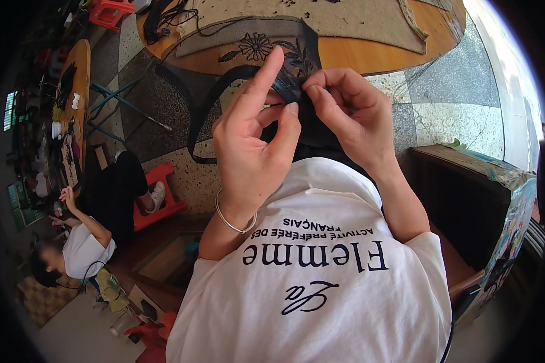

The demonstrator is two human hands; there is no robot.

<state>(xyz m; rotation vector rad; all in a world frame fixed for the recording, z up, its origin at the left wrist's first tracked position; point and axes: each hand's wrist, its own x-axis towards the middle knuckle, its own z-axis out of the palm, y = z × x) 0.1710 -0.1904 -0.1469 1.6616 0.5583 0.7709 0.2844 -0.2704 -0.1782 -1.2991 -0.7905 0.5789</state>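
A piece of black sheer fabric (248,45), embroidered with a flower and leaves, spans from the round table's near edge to my hands. My left hand (251,136) holds its dark edge band between the thumb and folded fingers, with the index finger stretched out along the cloth. Close beside it, my right hand (354,112) pinches the same band between thumb and forefinger. Whatever small thing may sit in that pinch is too hidden to make out. A black strap (195,130) loops down from the fabric, left of my left hand.
The round wooden table (351,54) carries a beige cloth (357,24) with small dark bits and black cords (163,18). To my right stands a dark open-fronted box (460,199). Another person (88,248) sits at the left by a second table (75,109) and red stool (163,199).
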